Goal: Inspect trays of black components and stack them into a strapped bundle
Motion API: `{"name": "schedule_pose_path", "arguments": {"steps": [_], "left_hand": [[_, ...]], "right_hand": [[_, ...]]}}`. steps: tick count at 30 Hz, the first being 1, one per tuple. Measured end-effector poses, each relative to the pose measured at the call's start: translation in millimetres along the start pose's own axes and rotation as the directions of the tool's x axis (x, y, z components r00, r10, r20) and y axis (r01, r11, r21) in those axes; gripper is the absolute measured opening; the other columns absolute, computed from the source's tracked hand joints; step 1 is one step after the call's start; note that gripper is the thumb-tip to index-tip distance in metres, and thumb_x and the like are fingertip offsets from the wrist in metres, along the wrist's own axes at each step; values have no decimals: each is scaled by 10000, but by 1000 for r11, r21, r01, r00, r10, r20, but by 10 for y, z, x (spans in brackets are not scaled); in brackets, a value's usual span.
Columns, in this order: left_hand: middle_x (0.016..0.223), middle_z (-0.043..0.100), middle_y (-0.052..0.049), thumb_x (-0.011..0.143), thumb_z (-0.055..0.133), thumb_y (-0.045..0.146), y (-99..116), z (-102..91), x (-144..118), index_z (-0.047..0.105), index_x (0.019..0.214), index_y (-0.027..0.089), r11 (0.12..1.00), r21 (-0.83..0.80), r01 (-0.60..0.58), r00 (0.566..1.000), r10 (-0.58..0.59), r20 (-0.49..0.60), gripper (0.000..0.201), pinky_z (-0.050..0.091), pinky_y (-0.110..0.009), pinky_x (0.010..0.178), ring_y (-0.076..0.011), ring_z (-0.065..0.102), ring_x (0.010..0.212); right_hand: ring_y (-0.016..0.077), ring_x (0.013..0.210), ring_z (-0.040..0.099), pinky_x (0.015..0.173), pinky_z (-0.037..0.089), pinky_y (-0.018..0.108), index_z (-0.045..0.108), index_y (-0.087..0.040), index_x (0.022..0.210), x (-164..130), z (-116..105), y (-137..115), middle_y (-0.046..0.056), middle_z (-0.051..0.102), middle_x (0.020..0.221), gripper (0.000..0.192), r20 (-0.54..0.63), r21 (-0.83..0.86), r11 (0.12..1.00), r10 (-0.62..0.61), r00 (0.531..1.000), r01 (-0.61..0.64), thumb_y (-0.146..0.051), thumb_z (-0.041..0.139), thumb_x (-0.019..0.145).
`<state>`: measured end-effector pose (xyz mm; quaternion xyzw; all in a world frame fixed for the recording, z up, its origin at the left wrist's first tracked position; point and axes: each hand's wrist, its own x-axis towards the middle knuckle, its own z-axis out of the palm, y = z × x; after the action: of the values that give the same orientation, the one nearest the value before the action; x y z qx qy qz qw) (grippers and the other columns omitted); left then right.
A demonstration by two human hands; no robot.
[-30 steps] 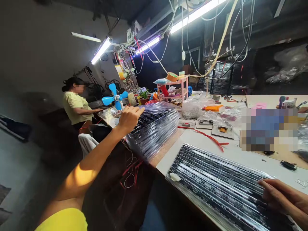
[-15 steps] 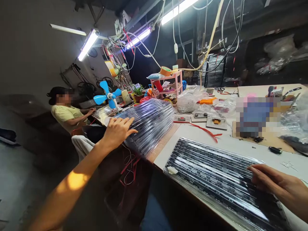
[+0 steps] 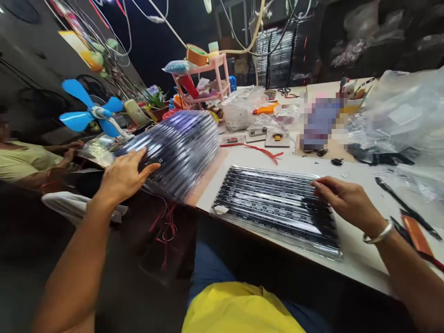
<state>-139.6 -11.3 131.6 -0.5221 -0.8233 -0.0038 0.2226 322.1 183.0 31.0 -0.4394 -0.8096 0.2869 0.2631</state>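
Right hand (image 3: 342, 201) having shifted inward, fingers curled, touching flat tray (image 3: 277, 203) at table edge (image 3: 243, 226); left hand (image 3: 125, 175), spread, pressing tray stack (image 3: 180, 148).

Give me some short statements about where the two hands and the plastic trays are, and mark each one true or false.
1. The left hand rests on the stack of trays. True.
2. The right hand holds the scissors. False: its fingers touch the flat tray on the white table.
3. A blue fan stands behind the stack. True.
4. The right wrist is bare. False: it wears a silver bangle.
5. A red wire lies beyond the flat tray. True.
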Motion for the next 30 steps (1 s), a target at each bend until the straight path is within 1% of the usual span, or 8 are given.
{"name": "schedule_pose_path", "arguments": {"steps": [8, 12, 15, 17, 20, 22, 25, 30], "left_hand": [[1241, 575, -182, 866, 390, 610, 163, -36, 48, 501, 1282, 80, 982, -137, 134, 990, -138, -23, 684, 357, -453, 965, -324, 513, 1155], [1336, 512, -142, 914, 449, 444, 500, -160, -215, 518, 1272, 135, 967, -193, 168, 924, -223, -312, 478, 244, -522, 1034, -311, 423, 1254], [1163, 631, -99, 946, 408, 329, 856, -146, -582, 589, 1155, 114, 917, -398, 4, 884, -189, -428, 350, 361, -374, 993, -197, 541, 1115], [1029, 675, -74, 932, 428, 324, 1080, 24, -801, 640, 1052, 141, 800, -595, -77, 936, -148, -320, 304, 432, -315, 924, -174, 597, 1002], [1181, 633, -102, 899, 469, 395, 1348, 503, -920, 596, 1173, 149, 629, -769, -119, 993, 72, -95, 390, 416, -355, 988, -214, 561, 1123], [1307, 553, -132, 885, 452, 470, 1482, 856, -825, 522, 1278, 135, 582, -804, -121, 976, 219, 11, 521, 364, -416, 1048, -247, 492, 1226], [1379, 478, -153, 883, 401, 524, 1596, 1225, -540, 466, 1336, 124, 559, -815, -151, 947, 319, 43, 608, 296, -471, 1091, -266, 410, 1301], [1408, 443, -143, 868, 417, 534, 1555, 1334, -319, 459, 1352, 144, 551, -820, -155, 937, 344, 54, 623, 271, -480, 1107, -270, 330, 1349]], "right_hand": [[152, 602, 630, 582, 451, 249, 625, -184, 874, -11, 1, 15, 27, 662, 683, 269, -72, -121, 984, -143, 987, 134, -405, 471, 872], [178, 632, 627, 597, 443, 277, 633, -165, 871, -93, -87, -25, 65, 671, 733, 335, -167, -329, 915, -299, 940, 232, -428, 426, 894], [182, 708, 630, 659, 448, 287, 629, -172, 929, -377, -159, -72, 89, 677, 859, 302, -194, -398, 887, -331, 924, 234, -397, 428, 911], [195, 783, 630, 724, 460, 305, 623, -189, 962, -642, -104, -68, 85, 669, 908, 283, -195, -350, 919, -264, 945, 184, -388, 426, 918], [257, 973, 589, 845, 451, 408, 605, -175, 1086, -983, 185, -22, 123, 647, 1037, 352, -267, -336, 939, -165, 949, 69, -399, 382, 931], [289, 1068, 541, 872, 430, 464, 553, -143, 1219, -1085, 434, -8, 160, 609, 1166, 405, -299, -410, 912, -106, 948, -27, -368, 356, 945], [313, 1162, 470, 894, 396, 494, 499, -126, 1309, -1035, 709, -60, 190, 520, 1302, 422, -338, -524, 837, -35, 941, -157, -290, 331, 958], [319, 1181, 441, 887, 392, 498, 504, -173, 1324, -815, 792, -174, 192, 489, 1329, 414, -377, -549, 796, 38, 925, -256, -260, 332, 958]]}}
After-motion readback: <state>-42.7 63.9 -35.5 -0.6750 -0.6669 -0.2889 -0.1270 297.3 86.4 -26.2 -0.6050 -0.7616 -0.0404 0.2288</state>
